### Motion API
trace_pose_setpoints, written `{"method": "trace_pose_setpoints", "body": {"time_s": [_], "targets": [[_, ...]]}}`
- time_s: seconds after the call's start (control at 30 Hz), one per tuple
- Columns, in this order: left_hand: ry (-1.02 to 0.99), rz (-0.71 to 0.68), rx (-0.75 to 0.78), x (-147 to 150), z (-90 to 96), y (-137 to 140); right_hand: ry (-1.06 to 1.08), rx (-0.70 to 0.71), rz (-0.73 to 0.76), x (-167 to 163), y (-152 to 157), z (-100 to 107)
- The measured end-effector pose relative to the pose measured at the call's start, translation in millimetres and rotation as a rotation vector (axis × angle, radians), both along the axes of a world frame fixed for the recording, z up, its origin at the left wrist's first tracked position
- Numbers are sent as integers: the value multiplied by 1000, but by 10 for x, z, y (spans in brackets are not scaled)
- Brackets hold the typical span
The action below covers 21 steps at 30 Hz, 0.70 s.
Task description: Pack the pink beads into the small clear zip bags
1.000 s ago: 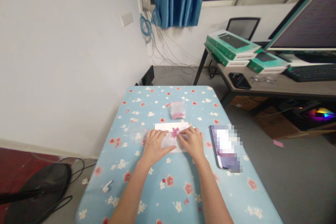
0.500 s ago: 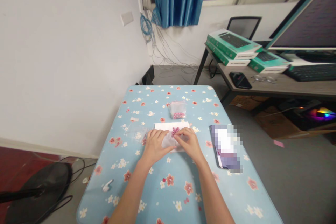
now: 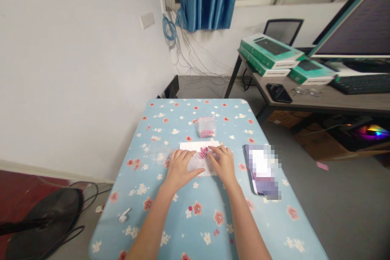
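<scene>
A small cluster of pink beads (image 3: 203, 153) lies on a white sheet (image 3: 195, 145) in the middle of the flowered table. My left hand (image 3: 182, 166) rests flat over the sheet's left side, thumb stretched toward the right. Just right of the beads is my right hand (image 3: 222, 162), its thumb and forefinger apart with nothing visible between them. Beyond the sheet lies a clear zip bag (image 3: 207, 127) with more pink beads at its bottom. Another clear plastic bag (image 3: 158, 155), crumpled, is left of my left hand.
A phone (image 3: 262, 170), partly pixelated, lies at the table's right. One white earbud (image 3: 124, 215) is near the left front edge. On the desk at right are green keyboard boxes (image 3: 269, 55), a black phone (image 3: 278, 93) and glasses (image 3: 306, 92). A wall borders the left side.
My right hand has drawn back slightly to the right from the beads, and its pinched thumb and forefinger have come apart. My left hand has stayed in place.
</scene>
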<state>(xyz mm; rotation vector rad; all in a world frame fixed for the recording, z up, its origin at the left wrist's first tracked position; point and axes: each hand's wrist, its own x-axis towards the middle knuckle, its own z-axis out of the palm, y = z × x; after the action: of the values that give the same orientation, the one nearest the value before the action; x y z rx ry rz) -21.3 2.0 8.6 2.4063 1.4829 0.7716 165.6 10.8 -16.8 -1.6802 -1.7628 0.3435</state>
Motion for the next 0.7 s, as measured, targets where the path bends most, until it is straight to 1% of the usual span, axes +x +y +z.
{"method": "trace_pose_setpoints", "body": {"time_s": [0.1,0.2,0.33,0.57,0.63,0.7], "targets": [[-6,-1,0,1,0,-2,-106,-9,-15,-13,-6,-9],[-11,-1,1,2,0,-4,-141,-7,-32,-21,-14,13],[-11,5,3,3,-5,-4,-143,-7,-63,-6,-22,30],[-4,12,-3,1,8,-5,-148,-14,-35,0,-30,14],[-3,12,-5,0,13,-6,-120,-9,-29,1,-29,15],[-4,12,-4,-1,15,-8,-46,-1,-15,6,-23,26]]}}
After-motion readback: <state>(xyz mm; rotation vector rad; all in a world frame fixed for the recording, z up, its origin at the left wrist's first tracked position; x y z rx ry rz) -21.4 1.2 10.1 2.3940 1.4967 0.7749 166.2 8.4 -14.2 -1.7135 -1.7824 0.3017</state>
